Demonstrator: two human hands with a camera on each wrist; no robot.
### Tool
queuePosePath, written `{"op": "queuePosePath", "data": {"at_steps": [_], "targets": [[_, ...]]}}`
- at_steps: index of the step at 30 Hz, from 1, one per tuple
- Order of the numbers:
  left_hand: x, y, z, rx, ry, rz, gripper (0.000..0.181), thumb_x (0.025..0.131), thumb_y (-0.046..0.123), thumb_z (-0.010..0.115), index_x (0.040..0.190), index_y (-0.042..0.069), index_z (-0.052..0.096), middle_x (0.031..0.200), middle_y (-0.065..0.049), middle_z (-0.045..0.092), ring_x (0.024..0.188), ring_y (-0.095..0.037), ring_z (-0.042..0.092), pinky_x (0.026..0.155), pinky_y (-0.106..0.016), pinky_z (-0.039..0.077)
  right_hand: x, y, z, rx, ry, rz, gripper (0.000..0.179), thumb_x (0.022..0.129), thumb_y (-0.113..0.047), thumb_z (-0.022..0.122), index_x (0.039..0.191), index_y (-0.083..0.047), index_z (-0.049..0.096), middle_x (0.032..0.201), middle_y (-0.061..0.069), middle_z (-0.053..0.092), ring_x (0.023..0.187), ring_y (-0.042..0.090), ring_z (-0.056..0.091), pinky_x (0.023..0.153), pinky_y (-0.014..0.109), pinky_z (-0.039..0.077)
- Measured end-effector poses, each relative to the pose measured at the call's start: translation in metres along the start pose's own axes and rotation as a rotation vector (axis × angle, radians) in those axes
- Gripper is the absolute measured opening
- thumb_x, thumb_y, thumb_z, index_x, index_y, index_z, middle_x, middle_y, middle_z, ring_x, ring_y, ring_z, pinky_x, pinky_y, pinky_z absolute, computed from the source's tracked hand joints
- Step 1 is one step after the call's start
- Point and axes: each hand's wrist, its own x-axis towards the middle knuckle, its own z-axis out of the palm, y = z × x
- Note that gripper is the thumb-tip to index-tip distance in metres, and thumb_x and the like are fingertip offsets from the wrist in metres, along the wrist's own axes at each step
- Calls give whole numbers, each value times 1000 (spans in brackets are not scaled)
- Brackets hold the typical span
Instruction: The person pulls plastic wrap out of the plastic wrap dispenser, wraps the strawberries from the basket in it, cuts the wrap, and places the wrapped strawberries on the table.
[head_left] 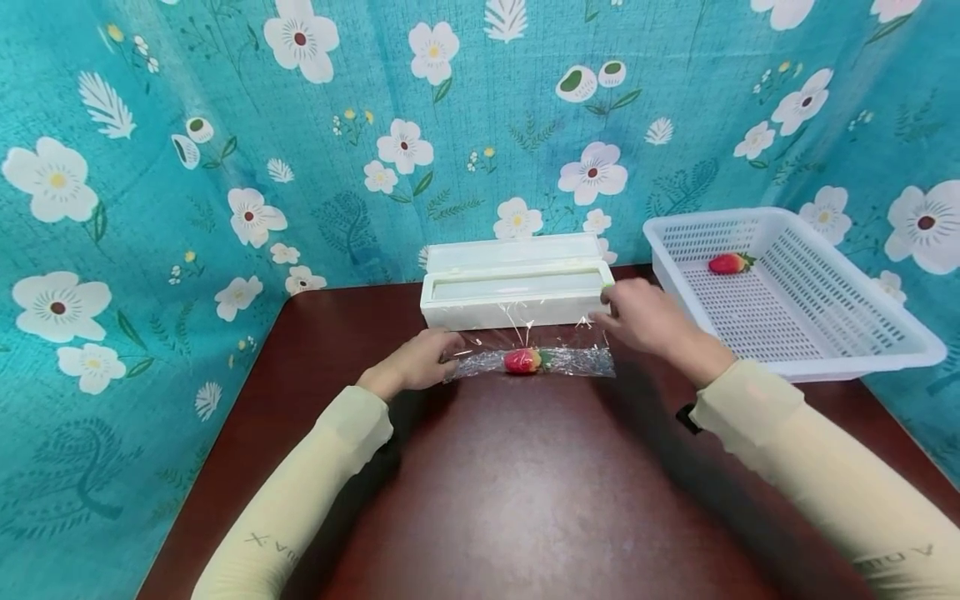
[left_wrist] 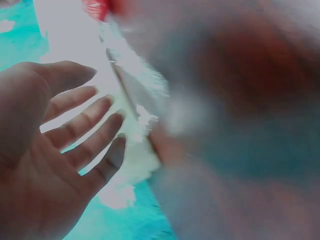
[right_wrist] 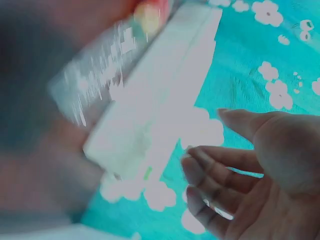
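A red strawberry lies under or within a strip of clear cling film on the dark table, in front of a white cling film dispenser box with its lid raised. My left hand is at the film's left end; in the left wrist view its fingers are spread and nearly straight. By the dispenser's right end hovers my right hand. The right wrist view shows its thumb apart from loosely bent fingers, with nothing between them. Whether either hand touches the film cannot be told.
A white perforated basket stands at the right of the table, holding another strawberry. Behind everything hangs a teal flowered cloth. The brown tabletop reaches toward me between my forearms.
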Motion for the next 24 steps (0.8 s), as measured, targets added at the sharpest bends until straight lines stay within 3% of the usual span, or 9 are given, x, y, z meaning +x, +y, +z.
{"op": "queuePosePath", "data": {"at_steps": [4, 8, 13, 19, 24], "targets": [[18, 17, -9, 47, 68, 17, 33, 100, 17, 65, 130, 5, 64, 121, -12, 63, 108, -25, 61, 94, -44, 52, 21, 13, -21, -103, 27, -53, 29, 93, -31, 75, 90, -3, 66, 82, 12, 67, 74, 31, 62, 62, 51, 50], [40, 33, -18, 111, 97, 29, 39, 101, 21, 64, 137, 7, 61, 130, -12, 59, 116, -26, 57, 100, -45, 49, 43, 26, -28, -170, -83, 0, 36, 91, -39, 77, 88, -8, 59, 80, 9, 60, 76, 29, 57, 61, 48, 46], [71, 50, -23, 182, 78, 36, 46, 101, 22, 63, 144, 11, 55, 141, -8, 54, 127, -28, 51, 103, -49, 45, 64, 38, -20, -228, -221, 30, 40, 89, -44, 79, 92, -8, 61, 86, 10, 62, 84, 31, 60, 71, 53, 49], [106, 71, -24, 191, 67, 90, 45, 101, 22, 62, 144, 10, 55, 138, -10, 56, 124, -29, 55, 101, -47, 47, 79, 57, -4, -301, -278, 35, 43, 84, -45, 83, 90, -9, 62, 88, 9, 63, 80, 29, 59, 71, 51, 50], [128, 85, -26, 146, 42, 110, 44, 103, 23, 60, 144, 9, 54, 138, -9, 56, 125, -28, 55, 101, -46, 48, 88, 65, 2, -283, -315, 46, 44, 84, -46, 83, 90, -9, 61, 87, 8, 61, 79, 27, 56, 69, 48, 47]]}}
